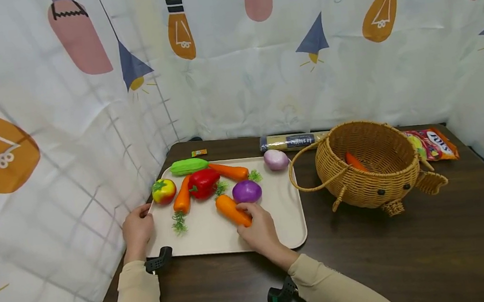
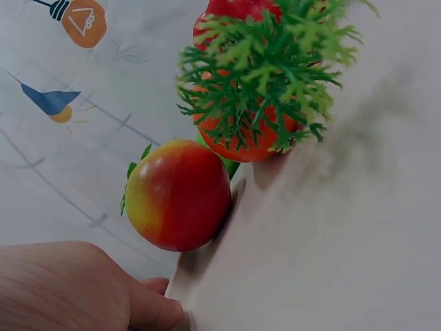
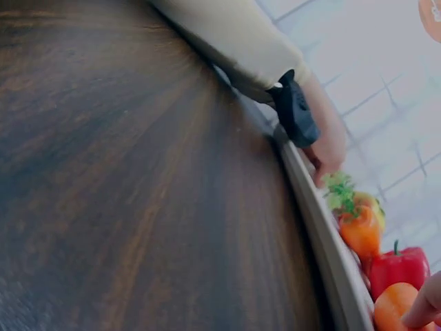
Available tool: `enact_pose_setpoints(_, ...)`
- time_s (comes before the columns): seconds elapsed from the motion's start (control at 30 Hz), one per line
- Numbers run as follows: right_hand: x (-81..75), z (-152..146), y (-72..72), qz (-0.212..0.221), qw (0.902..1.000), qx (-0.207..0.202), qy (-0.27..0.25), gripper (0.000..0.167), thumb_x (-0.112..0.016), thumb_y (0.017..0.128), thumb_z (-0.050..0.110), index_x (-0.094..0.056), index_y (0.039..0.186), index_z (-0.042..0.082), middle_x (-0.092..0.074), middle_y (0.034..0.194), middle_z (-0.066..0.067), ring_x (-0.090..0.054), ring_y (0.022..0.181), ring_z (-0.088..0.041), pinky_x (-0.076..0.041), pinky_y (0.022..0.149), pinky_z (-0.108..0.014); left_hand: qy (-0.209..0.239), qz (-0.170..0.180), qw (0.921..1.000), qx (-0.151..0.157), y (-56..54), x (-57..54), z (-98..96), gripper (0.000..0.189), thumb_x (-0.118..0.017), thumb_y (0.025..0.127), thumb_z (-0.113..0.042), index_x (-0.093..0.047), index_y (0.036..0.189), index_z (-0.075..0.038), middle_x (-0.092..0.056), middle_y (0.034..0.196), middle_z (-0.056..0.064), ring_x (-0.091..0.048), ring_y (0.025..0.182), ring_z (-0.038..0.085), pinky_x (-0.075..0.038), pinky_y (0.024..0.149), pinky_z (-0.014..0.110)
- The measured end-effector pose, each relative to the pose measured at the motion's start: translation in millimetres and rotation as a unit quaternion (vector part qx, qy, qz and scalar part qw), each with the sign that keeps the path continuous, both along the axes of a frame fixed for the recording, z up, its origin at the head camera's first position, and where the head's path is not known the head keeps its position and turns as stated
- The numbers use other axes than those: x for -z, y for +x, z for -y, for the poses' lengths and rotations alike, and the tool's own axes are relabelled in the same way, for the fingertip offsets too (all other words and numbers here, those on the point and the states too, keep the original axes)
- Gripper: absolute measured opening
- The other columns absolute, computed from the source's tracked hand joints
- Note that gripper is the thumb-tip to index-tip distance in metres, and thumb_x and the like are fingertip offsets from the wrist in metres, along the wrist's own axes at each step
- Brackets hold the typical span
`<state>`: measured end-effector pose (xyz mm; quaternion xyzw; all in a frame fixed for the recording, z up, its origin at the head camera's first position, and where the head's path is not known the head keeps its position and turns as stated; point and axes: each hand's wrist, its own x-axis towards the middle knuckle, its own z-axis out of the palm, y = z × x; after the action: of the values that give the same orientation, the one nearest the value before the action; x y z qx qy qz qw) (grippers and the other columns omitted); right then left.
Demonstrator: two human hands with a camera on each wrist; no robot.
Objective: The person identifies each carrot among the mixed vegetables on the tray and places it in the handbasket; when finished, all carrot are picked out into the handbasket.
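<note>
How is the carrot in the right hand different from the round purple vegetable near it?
The carrot is orange, unlike the purple vegetable. In shape, the carrot is long and tapered, while the purple vegetable is rounded. The right hand grips the carrot near one end, whereas the purple vegetable is not held. Both look smooth.
</note>
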<state>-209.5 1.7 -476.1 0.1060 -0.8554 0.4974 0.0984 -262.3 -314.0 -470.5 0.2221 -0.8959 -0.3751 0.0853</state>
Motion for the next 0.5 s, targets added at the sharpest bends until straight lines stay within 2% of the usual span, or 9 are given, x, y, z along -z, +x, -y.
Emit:
enact_pose_setpoints(0.13,-4.4,-4,-2.2,-0.005,0.9989,0.007,-0.046,0.036,-0.069,0.075,-0.001,-0.072,0.11,0.009,-0.069,0.109,-0.003,-0.063,0.097,-0.02,-0.051,0.085,-0.034,-0.003,-0.002,1.0,0.002,-0.3,0.5,0.5,0.042,-0.041,0.097,-0.011,-0.057,0.134,0.0,-0.059,0.121,0.021,-0.052,0.108,0.037,-0.038,0.091,0.05)
enact_pose_setpoints(0.33,-19.2,-15,-7.2,-0.024,0.9952,0.027,-0.091,0.03,-0.072,0.077,0.003,-0.076,0.107,0.007,-0.073,0.104,-0.006,-0.067,0.1,-0.023,-0.052,0.086,-0.038,-0.005,-0.005,1.0,0.006,-1.4,0.9,1.8,0.042,-0.041,0.097,-0.011,-0.056,0.134,0.0,-0.06,0.121,0.022,-0.052,0.109,0.038,-0.037,0.091,0.049)
enact_pose_setpoints(0.5,-28.7,-25,-12.6,0.021,0.9923,0.045,-0.113,0.027,-0.075,0.078,0.011,-0.077,0.105,0.01,-0.074,0.101,-0.004,-0.065,0.093,-0.02,-0.053,0.08,-0.034,-0.005,-0.004,0.9999,0.008,-1.9,2.8,2.7,0.042,-0.041,0.097,-0.011,-0.056,0.135,0.001,-0.059,0.122,0.022,-0.052,0.109,0.038,-0.038,0.091,0.05)
